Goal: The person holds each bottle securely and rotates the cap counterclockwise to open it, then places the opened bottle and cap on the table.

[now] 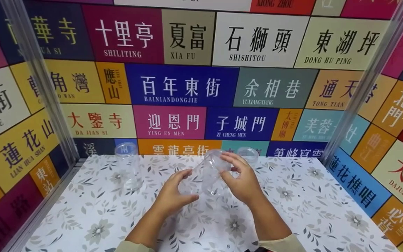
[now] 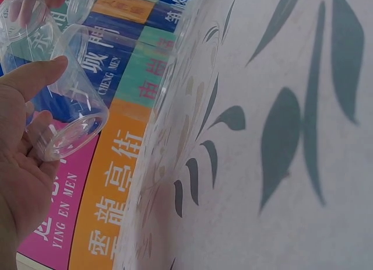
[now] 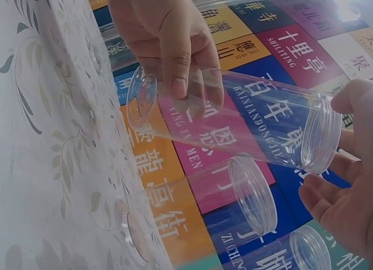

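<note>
A clear plastic cup (image 3: 233, 121) hangs tilted between the two hands, above the table. My left hand (image 1: 173, 194) holds it near the base, thumb on one side and fingers on the other, as the right wrist view shows. At the other end my right hand (image 1: 241, 178) grips the rim with thumb and fingertips. Close behind it, a second clear cup (image 1: 212, 189) stands upright and overlaps it in the head view. In the left wrist view the base of the held cup (image 2: 78, 136) lies beside the left fingers.
Another clear cup (image 1: 128, 171) stands at the back left of the table, and one more (image 1: 248, 154) at the back right, partly hidden by the right hand. A flower-patterned cloth (image 1: 100, 227) covers the table. Behind rises a wall of coloured signs (image 1: 184, 87).
</note>
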Motion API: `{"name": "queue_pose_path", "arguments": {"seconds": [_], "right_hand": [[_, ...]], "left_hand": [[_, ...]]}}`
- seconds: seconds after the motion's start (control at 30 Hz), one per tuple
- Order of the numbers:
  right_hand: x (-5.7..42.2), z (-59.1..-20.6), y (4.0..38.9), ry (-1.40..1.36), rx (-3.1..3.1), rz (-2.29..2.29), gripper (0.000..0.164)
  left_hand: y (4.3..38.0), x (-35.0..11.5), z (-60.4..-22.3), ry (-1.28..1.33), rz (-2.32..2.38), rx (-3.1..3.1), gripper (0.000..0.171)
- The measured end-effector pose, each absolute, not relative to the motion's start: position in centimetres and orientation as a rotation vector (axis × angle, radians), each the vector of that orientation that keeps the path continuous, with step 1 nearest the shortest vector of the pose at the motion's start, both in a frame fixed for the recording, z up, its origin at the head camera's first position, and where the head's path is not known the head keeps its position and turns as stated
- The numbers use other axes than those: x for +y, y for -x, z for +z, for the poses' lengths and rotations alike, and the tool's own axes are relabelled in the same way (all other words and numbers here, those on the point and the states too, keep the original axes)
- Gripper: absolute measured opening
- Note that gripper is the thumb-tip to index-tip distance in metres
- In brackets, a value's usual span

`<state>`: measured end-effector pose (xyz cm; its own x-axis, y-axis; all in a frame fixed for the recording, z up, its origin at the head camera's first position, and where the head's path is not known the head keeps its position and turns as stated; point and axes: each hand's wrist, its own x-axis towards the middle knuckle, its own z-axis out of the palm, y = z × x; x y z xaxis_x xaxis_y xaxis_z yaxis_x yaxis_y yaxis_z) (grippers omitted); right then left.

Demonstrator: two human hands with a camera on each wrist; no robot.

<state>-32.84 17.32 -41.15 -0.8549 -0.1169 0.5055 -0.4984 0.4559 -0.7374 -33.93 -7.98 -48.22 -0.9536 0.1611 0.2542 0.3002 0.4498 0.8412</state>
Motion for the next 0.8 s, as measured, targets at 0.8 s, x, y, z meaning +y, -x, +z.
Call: {"name": "queue_pose_path", "arguments": {"seconds": [0.8], "right_hand": [[17.18, -41.17, 32.93, -0.346, -2.383, 1.313, 0.051]], "left_hand": [[33.88, -7.86, -48.20, 0.442, -1.479, -2.558, 0.083]]}}
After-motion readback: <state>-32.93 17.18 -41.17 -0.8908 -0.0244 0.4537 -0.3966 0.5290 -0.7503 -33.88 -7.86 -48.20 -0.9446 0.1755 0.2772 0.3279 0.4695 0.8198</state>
